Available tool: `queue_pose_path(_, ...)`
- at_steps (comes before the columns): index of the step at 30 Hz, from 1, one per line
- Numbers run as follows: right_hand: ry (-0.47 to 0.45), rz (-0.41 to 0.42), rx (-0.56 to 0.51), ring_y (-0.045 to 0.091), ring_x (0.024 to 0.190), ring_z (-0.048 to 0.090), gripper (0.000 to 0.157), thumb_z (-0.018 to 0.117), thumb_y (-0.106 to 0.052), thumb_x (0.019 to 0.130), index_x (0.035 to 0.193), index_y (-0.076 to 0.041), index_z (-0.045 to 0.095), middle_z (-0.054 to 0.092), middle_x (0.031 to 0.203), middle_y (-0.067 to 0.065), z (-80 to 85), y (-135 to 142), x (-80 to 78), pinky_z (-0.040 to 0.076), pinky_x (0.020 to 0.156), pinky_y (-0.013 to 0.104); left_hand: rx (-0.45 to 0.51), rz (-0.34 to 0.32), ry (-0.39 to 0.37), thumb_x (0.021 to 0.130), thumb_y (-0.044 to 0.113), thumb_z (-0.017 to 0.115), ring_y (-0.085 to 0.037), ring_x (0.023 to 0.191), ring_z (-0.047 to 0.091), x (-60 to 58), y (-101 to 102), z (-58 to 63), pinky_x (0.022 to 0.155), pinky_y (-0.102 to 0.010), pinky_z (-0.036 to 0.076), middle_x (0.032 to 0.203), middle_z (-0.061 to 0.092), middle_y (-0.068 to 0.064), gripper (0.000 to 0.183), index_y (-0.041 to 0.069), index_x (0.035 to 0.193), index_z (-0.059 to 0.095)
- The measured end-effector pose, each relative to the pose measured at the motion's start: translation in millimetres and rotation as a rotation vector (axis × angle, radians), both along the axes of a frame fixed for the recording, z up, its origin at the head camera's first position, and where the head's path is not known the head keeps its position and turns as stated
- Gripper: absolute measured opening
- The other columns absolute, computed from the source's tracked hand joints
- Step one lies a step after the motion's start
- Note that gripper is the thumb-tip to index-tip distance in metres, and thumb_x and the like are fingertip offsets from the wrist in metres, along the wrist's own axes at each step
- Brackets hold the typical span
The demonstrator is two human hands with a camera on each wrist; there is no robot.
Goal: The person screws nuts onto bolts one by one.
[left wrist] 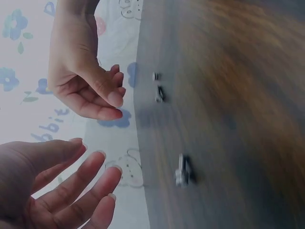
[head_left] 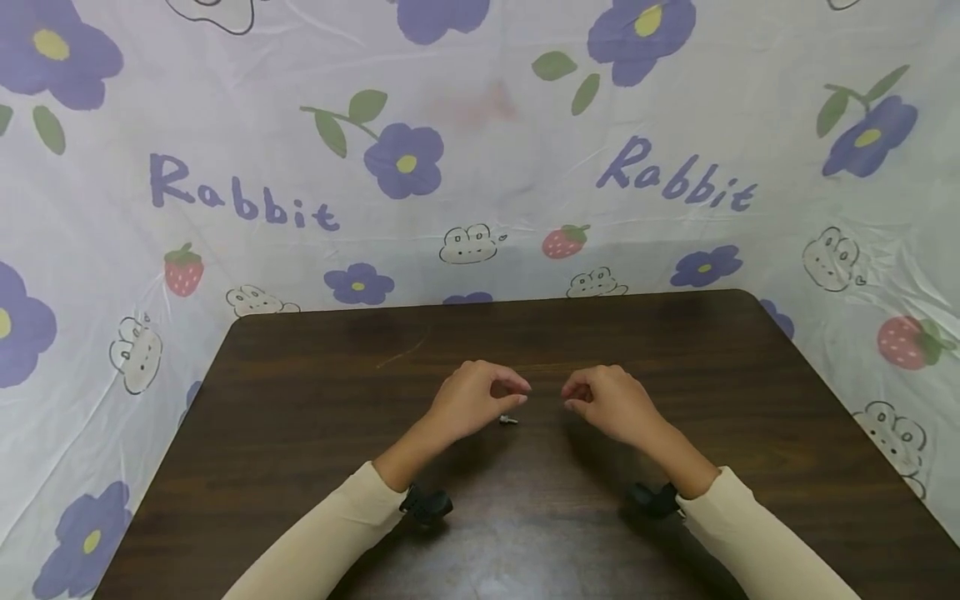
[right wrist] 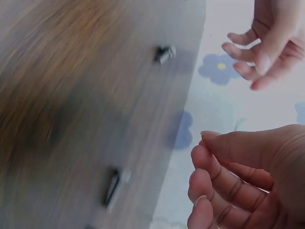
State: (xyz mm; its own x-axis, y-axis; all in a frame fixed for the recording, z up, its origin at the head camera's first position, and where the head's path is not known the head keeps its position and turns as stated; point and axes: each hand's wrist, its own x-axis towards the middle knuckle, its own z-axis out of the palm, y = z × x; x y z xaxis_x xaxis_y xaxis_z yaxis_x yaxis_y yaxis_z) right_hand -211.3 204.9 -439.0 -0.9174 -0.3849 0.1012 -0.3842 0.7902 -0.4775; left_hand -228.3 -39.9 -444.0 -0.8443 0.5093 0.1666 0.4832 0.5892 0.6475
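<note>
Both hands hover over the dark wooden table, facing each other with a gap between their fingertips. My left hand (head_left: 474, 400) has its fingers relaxed and spread apart, holding nothing. A small metal bolt (head_left: 508, 420) lies just below its fingertips in the head view; the same bolt (left wrist: 182, 172) shows larger in the left wrist view. My right hand (head_left: 613, 403) is loosely curled, its thumb close to the index fingertip (right wrist: 202, 155), and nothing shows between them. Another bolt (right wrist: 114, 188) lies on the table by the right hand, hidden from the head view. Close to it is a small metal piece (left wrist: 156, 76).
The brown table (head_left: 300, 400) has rounded far corners. A white cloth (head_left: 510, 167) printed with flowers, rabbits and strawberries hangs behind it and along both sides. Dark wrist cameras (head_left: 426, 505) are strapped at the cream sleeves (head_left: 330, 533).
</note>
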Motion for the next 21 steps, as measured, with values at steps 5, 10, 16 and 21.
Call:
queue_pose_path(5, 0.016, -0.038, 0.004, 0.011, 0.069, 0.064, 0.006, 0.078, -0.007, 0.089, 0.094, -0.006, 0.076, 0.070, 0.079, -0.002, 2.6, 26.5, 6.2, 0.054, 0.062, 0.035, -0.033, -0.004, 0.020, 0.094, 0.027, 0.076, -0.011, 0.086, 0.069, 5.5, 20.5, -1.0, 0.064, -0.026, 0.050, 0.101, 0.076, 0.011, 0.014, 0.024, 0.107, 0.080)
queue_pose_path(10, 0.015, -0.084, 0.010, 0.012, 0.070, 0.065, 0.007, 0.078, -0.007, 0.088, 0.095, -0.006, 0.076, 0.071, 0.080, -0.002, 0.3, 49.6, 10.7, 0.053, 0.061, 0.036, -0.066, -0.002, 0.031, 0.093, 0.028, 0.077, -0.005, 0.079, 0.065, 7.5, 42.5, -5.2, 0.059, -0.022, 0.047, 0.098, 0.076, 0.013, 0.016, 0.023, 0.108, 0.080)
queue_pose_path(16, 0.000, -0.128, 0.026, 0.013, 0.070, 0.063, 0.007, 0.079, -0.007, 0.087, 0.092, -0.006, 0.074, 0.070, 0.080, -0.001, -6.2, 66.9, 10.9, 0.051, 0.060, 0.036, -0.088, -0.004, 0.008, 0.093, 0.025, 0.077, -0.001, 0.071, 0.060, 4.3, 64.5, -13.8, 0.057, -0.022, 0.046, 0.091, 0.074, 0.011, 0.019, 0.019, 0.110, 0.079)
queue_pose_path(21, -0.061, -0.143, 0.058, 0.015, 0.070, 0.062, 0.013, 0.081, -0.010, 0.086, 0.095, -0.006, 0.073, 0.069, 0.080, 0.000, -14.7, 73.8, 6.6, 0.050, 0.059, 0.036, -0.124, 0.016, -0.005, 0.091, 0.024, 0.079, -0.003, 0.070, 0.062, -0.1, 79.4, -23.1, 0.058, -0.022, 0.048, 0.089, 0.074, 0.009, 0.020, 0.019, 0.111, 0.078)
